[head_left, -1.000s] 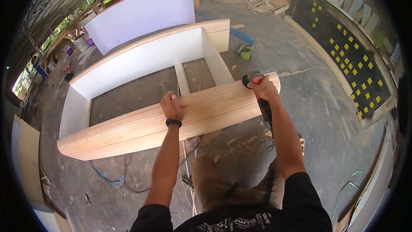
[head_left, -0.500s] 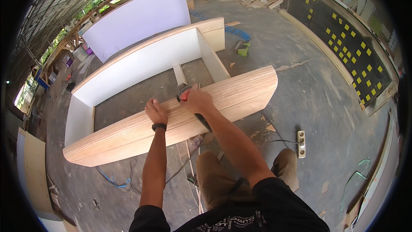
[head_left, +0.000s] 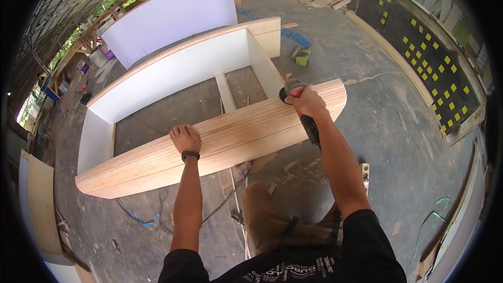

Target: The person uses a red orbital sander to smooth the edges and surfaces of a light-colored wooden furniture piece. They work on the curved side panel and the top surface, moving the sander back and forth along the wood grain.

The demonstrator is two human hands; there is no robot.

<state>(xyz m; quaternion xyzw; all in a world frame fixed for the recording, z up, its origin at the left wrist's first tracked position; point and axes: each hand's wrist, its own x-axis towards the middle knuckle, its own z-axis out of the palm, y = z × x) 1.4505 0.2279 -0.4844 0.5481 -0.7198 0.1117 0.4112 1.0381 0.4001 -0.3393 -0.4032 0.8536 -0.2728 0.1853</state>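
A long cabinet frame with a white inner wall (head_left: 173, 68) lies on the floor before me. Its near side is a curved face of narrow wooden strips (head_left: 241, 132) with tapered ends. My left hand (head_left: 185, 139) rests palm down on these strips, left of the middle, fingers spread a little. Toward the right end, my right hand (head_left: 312, 105) is wrapped round a red and black angle grinder (head_left: 310, 130). The grinder's round head is at the far top edge of the strips; whether its disc touches the wood I cannot tell.
Behind the frame stands a pale lilac panel (head_left: 173, 18). A green tool (head_left: 302, 58) and a coiled blue hose (head_left: 296, 36) lie beyond its right end. A black board with yellow squares (head_left: 419, 52) leans at the right. Near my knee is a power strip (head_left: 365, 170).
My right hand has carried the grinder to the right along the strips, away from my left hand. My left hand has shifted slightly left and lies flatter.
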